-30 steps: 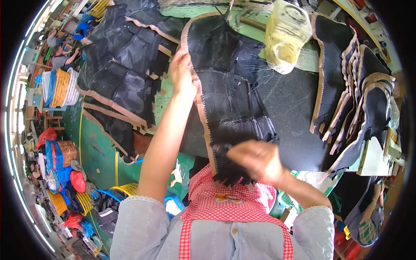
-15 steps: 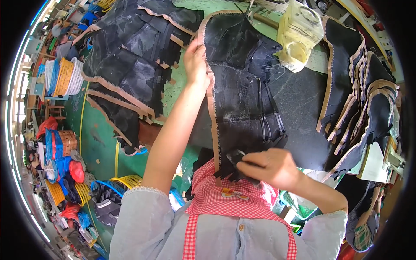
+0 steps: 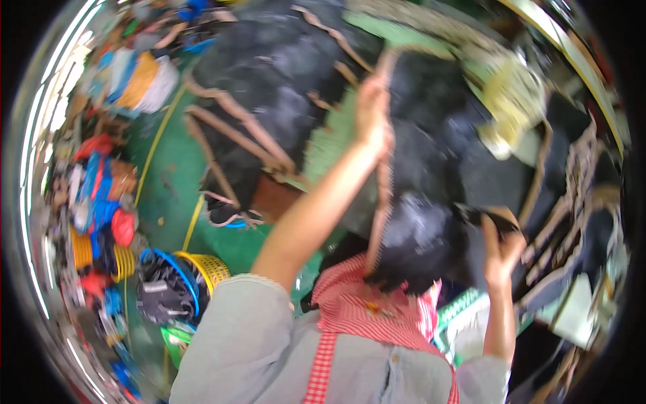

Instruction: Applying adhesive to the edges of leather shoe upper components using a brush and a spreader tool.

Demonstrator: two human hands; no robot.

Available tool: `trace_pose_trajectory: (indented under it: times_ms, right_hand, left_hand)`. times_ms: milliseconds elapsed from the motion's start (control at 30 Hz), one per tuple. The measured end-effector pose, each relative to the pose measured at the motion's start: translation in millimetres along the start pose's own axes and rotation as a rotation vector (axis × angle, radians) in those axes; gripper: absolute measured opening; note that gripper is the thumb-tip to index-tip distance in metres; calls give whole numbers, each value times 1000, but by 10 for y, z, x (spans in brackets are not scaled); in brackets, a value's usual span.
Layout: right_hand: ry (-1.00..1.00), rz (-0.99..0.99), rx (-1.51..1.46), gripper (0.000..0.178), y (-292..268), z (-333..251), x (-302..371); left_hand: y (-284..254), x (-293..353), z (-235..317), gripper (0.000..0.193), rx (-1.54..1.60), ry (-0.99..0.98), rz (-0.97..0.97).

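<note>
The picture is motion-blurred. My left hand (image 3: 373,118) is stretched forward and pinches the tan zigzag-stitched edge of a large black fabric piece (image 3: 420,232) that lies on the worktable and hangs toward my red checked apron. To the right of this piece, my right hand (image 3: 501,250) is raised and closed on a small dark object (image 3: 486,215), held just off the piece's right side. The blur hides what the object is.
A heap of similar black pieces with tan edges (image 3: 269,94) lies left of my arm on the green table (image 3: 330,145). A yellowish plastic jug (image 3: 515,101) stands at the back right. More black pieces (image 3: 579,195) are stacked at the right. Baskets (image 3: 198,269) and bags sit on the floor at the left.
My right hand has swung from the piece's lower end out to the right and upward with the dark object. My left hand keeps its grip on the edge. The view has swung and blurred.
</note>
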State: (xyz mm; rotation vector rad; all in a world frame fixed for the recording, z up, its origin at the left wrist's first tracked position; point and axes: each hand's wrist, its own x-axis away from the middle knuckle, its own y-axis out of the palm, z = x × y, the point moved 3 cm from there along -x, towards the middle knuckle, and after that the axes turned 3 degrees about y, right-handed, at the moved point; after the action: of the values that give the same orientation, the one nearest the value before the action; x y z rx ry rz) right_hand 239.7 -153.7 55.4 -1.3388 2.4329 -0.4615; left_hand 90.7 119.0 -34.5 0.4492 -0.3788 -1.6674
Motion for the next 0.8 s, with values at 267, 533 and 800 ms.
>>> trace_pose_trajectory:
  times_ms: [267,533,800]
  right_hand:
    - [36,161,-302,7,-303,276,-238]
    - [82,228,2,13,-550,281,-913]
    - [-336,227,569,18,-372,236,-1585]
  left_hand:
    - [-341,344,1854,40,-49,300,158]
    - [-3043,-1174,2772,33,-886,431,536]
    - [-4003,-1370,2732,55,-1490,514,419]
